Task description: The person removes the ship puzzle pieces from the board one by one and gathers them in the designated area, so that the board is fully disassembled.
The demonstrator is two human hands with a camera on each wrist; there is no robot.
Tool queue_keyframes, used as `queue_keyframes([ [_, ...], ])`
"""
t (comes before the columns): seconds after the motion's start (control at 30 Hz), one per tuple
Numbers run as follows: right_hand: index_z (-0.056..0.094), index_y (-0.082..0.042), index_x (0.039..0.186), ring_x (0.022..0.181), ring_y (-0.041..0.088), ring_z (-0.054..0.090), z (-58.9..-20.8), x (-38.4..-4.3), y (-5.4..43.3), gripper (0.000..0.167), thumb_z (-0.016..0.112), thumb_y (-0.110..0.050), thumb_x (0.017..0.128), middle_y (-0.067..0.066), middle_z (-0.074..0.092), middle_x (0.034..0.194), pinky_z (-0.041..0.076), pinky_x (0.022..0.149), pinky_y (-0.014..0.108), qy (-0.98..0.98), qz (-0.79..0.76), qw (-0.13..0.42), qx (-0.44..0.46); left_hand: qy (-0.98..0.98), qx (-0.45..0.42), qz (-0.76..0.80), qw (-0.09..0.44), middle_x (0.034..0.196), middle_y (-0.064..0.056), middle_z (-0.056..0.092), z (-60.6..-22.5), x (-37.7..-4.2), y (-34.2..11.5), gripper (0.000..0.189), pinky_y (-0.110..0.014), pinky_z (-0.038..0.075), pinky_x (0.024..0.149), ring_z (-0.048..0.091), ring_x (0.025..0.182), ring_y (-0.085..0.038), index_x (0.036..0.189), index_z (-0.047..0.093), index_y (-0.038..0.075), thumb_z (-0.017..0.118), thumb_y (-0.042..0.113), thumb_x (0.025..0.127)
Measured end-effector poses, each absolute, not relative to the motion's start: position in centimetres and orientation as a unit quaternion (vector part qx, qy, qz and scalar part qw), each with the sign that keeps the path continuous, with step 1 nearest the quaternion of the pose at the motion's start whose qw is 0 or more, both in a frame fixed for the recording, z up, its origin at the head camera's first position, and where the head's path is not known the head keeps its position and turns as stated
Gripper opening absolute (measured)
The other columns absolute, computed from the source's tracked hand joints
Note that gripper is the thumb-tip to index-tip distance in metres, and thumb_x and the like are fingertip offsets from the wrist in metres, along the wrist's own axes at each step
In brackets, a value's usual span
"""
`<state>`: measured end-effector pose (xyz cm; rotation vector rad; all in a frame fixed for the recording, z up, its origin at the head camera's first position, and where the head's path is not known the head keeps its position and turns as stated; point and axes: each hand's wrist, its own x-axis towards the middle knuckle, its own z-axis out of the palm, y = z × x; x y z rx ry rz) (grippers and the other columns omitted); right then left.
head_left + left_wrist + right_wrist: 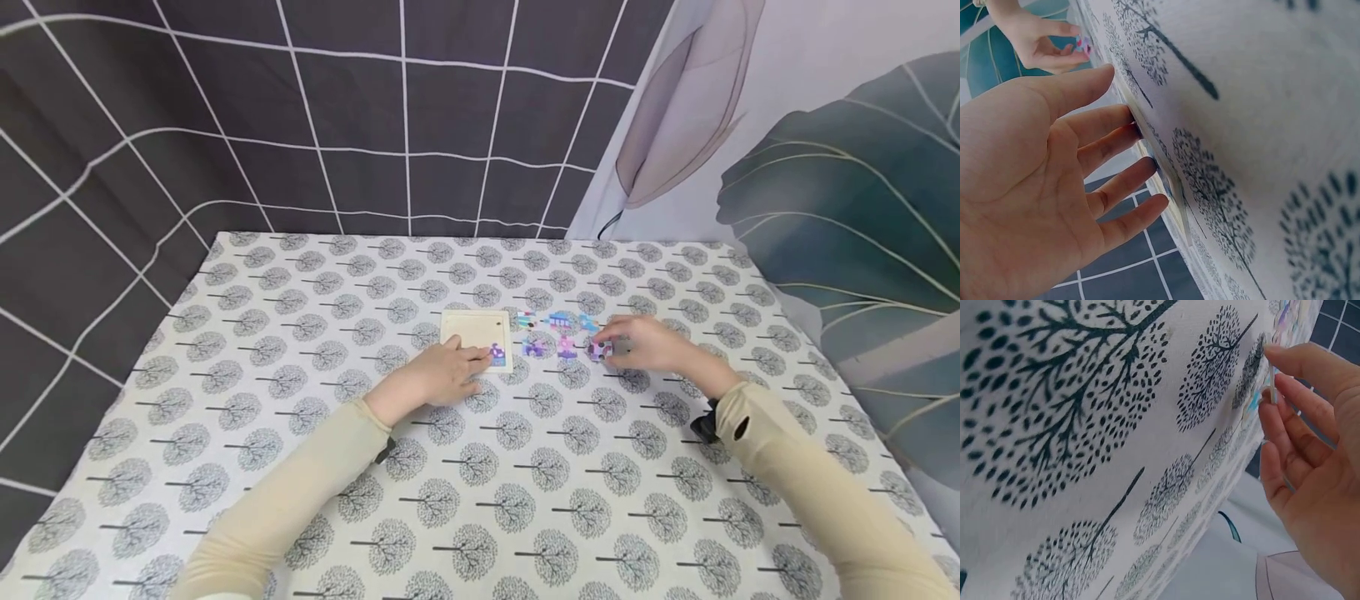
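Observation:
A square, pale wooden puzzle tray (468, 327) lies on the table with one purple and blue puzzle piece (497, 353) in its lower right corner. My left hand (438, 374) rests at the tray's lower edge, its fingers extended and spread; in the left wrist view the fingertips (1145, 167) touch the tray's side. Right of the tray, my right hand (647, 343) pinches a purple jigsaw piece (598, 351) between thumb and fingers. That piece (1273, 384) appears edge-on in the right wrist view, just off or at the cloth; I cannot tell which.
Several loose colourful pieces lie between tray and right hand: a striped one (527, 320), a blue one (559, 320), a light blue one (587, 322), a purple one (533, 347) and a pink one (566, 347). A tree-print cloth (480, 500) covers the table; a dark checked curtain (360, 108) hangs behind.

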<state>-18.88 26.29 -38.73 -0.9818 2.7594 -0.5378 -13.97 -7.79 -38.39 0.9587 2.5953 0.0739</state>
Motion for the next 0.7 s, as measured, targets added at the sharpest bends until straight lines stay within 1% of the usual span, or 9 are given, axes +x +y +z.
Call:
queue_keyframes([
  [0.1, 0.068, -0.007, 0.109, 0.092, 0.024, 0.062, -38.93, -19.00, 26.05, 0.036, 0.076, -0.016, 0.075, 0.007, 0.066, 0.105, 0.052, 0.083, 0.048, 0.930, -0.169, 0.098, -0.311, 0.920, 0.343, 0.030, 0.187, 0.152, 0.004, 0.027, -38.41, -13.97, -7.83, 0.055, -0.032, 0.047, 0.086, 0.044, 0.107, -0.022, 0.146, 0.031, 0.015, 0.045, 0.038, 0.097],
  [0.13, 0.068, -0.007, 0.109, 0.090, 0.023, 0.061, -38.89, -19.01, 25.94, 0.036, 0.075, -0.016, 0.075, 0.007, 0.066, 0.104, 0.052, 0.081, 0.046, 0.931, -0.170, 0.103, -0.307, 0.920, 0.343, 0.030, 0.186, 0.152, 0.004, 0.027, -38.42, -13.98, -7.84, 0.055, -0.031, 0.047, 0.085, 0.044, 0.106, -0.021, 0.146, 0.031, 0.015, 0.045, 0.038, 0.097],
  [0.2, 0.068, -0.007, 0.109, 0.088, 0.022, 0.061, -38.76, -19.02, 25.65, 0.036, 0.075, -0.015, 0.074, 0.007, 0.066, 0.102, 0.053, 0.079, 0.043, 0.932, -0.173, 0.110, -0.298, 0.921, 0.342, 0.027, 0.184, 0.152, 0.004, 0.027, -38.39, -14.00, -7.87, 0.056, -0.028, 0.046, 0.077, 0.043, 0.099, -0.018, 0.146, 0.031, 0.015, 0.045, 0.038, 0.097],
  [0.23, 0.068, -0.007, 0.108, 0.087, 0.021, 0.060, -38.65, -19.01, 25.57, 0.036, 0.075, -0.015, 0.074, 0.007, 0.066, 0.102, 0.053, 0.077, 0.042, 0.933, -0.172, 0.110, -0.298, 0.922, 0.341, 0.023, 0.184, 0.152, 0.005, 0.026, -38.35, -14.02, -7.84, 0.056, -0.027, 0.046, 0.078, 0.043, 0.100, -0.018, 0.146, 0.030, 0.016, 0.044, 0.038, 0.097],
  [0.33, 0.068, -0.008, 0.109, 0.083, 0.019, 0.058, -38.42, -19.00, 25.47, 0.036, 0.075, -0.015, 0.074, 0.006, 0.066, 0.098, 0.051, 0.074, 0.039, 0.935, -0.171, 0.114, -0.288, 0.922, 0.341, 0.015, 0.184, 0.153, 0.004, 0.026, -38.03, -14.02, -7.66, 0.056, -0.034, 0.046, 0.093, 0.044, 0.116, -0.025, 0.146, 0.030, 0.014, 0.044, 0.038, 0.097],
  [0.4, 0.068, -0.009, 0.109, 0.081, 0.018, 0.057, -38.39, -18.98, 25.60, 0.037, 0.075, -0.016, 0.074, 0.004, 0.065, 0.095, 0.049, 0.072, 0.036, 0.937, -0.166, 0.115, -0.284, 0.921, 0.342, 0.015, 0.187, 0.153, 0.002, 0.026, -37.83, -14.04, -7.45, 0.056, -0.040, 0.042, 0.102, 0.039, 0.126, -0.031, 0.146, 0.031, 0.013, 0.045, 0.037, 0.097],
  [0.47, 0.068, -0.009, 0.109, 0.078, 0.017, 0.055, -38.47, -18.97, 25.79, 0.037, 0.076, -0.016, 0.074, 0.003, 0.063, 0.091, 0.048, 0.070, 0.034, 0.937, -0.167, 0.114, -0.284, 0.921, 0.344, 0.013, 0.185, 0.152, 0.001, 0.027, -37.76, -14.08, -7.26, 0.057, -0.043, 0.036, 0.107, 0.034, 0.132, -0.033, 0.145, 0.032, 0.011, 0.046, 0.037, 0.097],
  [0.6, 0.068, -0.007, 0.109, 0.081, 0.018, 0.059, -38.68, -18.93, 26.04, 0.037, 0.075, -0.012, 0.074, 0.002, 0.063, 0.090, 0.051, 0.069, 0.033, 0.930, -0.182, 0.113, -0.297, 0.923, 0.340, 0.002, 0.181, 0.152, 0.001, 0.029, -38.05, -14.18, -7.10, 0.057, -0.040, 0.036, 0.107, 0.035, 0.132, -0.029, 0.145, 0.033, 0.012, 0.045, 0.038, 0.097],
  [0.7, 0.067, -0.007, 0.110, 0.086, 0.020, 0.061, -38.75, -18.89, 26.03, 0.037, 0.075, -0.010, 0.074, 0.004, 0.065, 0.095, 0.054, 0.073, 0.037, 0.926, -0.192, 0.116, -0.304, 0.924, 0.337, 0.001, 0.179, 0.151, 0.002, 0.030, -38.28, -14.17, -7.20, 0.056, -0.040, 0.037, 0.107, 0.035, 0.132, -0.028, 0.145, 0.033, 0.013, 0.045, 0.039, 0.096],
])
